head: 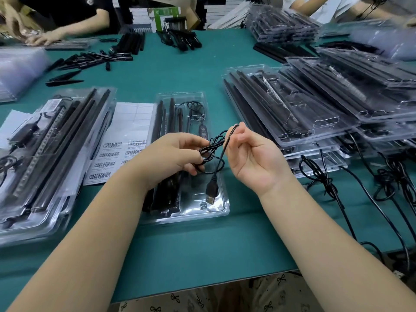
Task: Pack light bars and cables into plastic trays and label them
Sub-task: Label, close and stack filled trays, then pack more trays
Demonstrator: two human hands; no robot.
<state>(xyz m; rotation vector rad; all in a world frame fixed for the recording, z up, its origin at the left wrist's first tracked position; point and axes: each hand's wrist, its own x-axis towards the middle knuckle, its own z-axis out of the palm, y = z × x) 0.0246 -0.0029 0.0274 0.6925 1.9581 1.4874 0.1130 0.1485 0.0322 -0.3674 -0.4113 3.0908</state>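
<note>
While the open tray [221,208] is lying on the table [202,244], we are gripping the cable [213,145] bundle in our left hand [173,156] and pinching its strand with our right hand [252,154].

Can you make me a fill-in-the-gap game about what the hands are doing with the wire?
1. Both hands hold a thin black ____.
2. The USB plug dangles over a clear plastic ____.
3. The barcode label sheet lies to the ____ of that tray.
4. The table cover is ____.

Missing words: cable; tray; left; green
</note>
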